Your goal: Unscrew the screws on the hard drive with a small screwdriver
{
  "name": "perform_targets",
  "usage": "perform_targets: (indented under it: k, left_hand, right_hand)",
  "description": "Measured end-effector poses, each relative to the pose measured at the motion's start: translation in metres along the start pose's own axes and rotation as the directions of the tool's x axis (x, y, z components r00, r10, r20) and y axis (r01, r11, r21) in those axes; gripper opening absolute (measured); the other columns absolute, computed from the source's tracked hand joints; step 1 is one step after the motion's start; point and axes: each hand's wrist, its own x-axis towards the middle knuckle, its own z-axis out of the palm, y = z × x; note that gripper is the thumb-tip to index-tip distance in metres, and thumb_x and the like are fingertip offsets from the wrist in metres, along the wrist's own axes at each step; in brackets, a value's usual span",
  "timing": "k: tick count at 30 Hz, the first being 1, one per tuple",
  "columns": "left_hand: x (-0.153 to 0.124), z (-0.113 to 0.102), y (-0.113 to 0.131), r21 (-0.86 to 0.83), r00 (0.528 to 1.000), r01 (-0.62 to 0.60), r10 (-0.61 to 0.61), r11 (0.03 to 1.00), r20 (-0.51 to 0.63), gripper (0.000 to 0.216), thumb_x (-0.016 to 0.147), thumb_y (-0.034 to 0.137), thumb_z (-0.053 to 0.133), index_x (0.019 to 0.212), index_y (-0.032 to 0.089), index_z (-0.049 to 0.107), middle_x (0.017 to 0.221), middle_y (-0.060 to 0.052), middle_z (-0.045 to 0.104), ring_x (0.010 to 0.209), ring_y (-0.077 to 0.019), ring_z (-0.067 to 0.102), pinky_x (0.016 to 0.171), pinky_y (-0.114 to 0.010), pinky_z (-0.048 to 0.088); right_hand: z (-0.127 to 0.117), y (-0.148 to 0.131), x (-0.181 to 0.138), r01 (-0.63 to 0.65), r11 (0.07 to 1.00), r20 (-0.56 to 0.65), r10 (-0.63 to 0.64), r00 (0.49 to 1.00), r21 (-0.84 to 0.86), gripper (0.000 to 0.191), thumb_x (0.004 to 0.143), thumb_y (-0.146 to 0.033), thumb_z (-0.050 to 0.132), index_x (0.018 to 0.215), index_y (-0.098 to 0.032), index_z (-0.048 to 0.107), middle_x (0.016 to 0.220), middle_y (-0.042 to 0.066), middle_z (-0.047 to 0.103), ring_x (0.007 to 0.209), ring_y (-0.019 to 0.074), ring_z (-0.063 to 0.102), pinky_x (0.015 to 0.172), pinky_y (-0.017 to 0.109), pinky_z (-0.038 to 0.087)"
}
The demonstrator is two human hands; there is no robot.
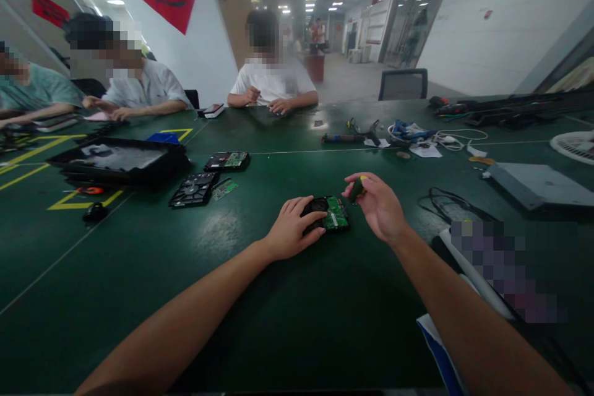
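A black hard drive [338,215] with a green circuit board facing up lies on the green table [260,334]. My left hand [291,230] grips its left part, fingers across the top and thumb along the near edge, covering some of it. Just right of the drive, my right hand [379,207] is closed around a screwdriver [357,190] with a dark and yellow handle. The screwdriver's tip is too small to make out. Further left lie another hard drive [193,189], a loose green circuit board [225,189] and a third drive [227,161] behind them.
At left stands a black tray [118,164], with an orange tool [90,190] before it. Cables [417,133] and a drill-like tool [348,138] lie towards the back. A grey metal box [542,185] and a fan [575,145] are at right. Several people sit across the table.
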Motion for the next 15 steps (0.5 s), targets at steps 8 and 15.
perform_targets:
  k: [8,15]
  left_hand:
    - [0.0004,-0.0017,0.0009,-0.003,1.0,0.012,-0.012,1.0,0.016,0.042,0.103,0.047,0.063,0.143,0.033,0.064,0.162,-0.011,0.043,0.148,-0.036,0.04,0.119,-0.06,0.038]
    - [0.0007,-0.0007,0.0008,-0.002,1.0,0.019,-0.018,1.0,0.02,0.042,0.103,0.047,0.062,0.143,0.033,0.065,0.161,-0.011,0.043,0.147,-0.0359,0.041,0.119,-0.059,0.037]
  right_hand:
    - [0.0043,-0.0059,-0.0004,-0.057,0.99,-0.006,0.058,0.998,0.131,0.022,0.095,-0.045,0.057,0.09,-0.025,0.065,0.074,-0.001,0.061,0.069,0.0193,0.061,0.079,0.04,0.053]
    - [0.0062,-0.0067,-0.0008,-0.069,0.989,0.002,0.069,0.998,0.133,0.043,0.1,-0.056,0.045,0.095,-0.023,0.073,0.073,0.001,0.059,0.068,0.0189,0.059,0.077,0.039,0.052]
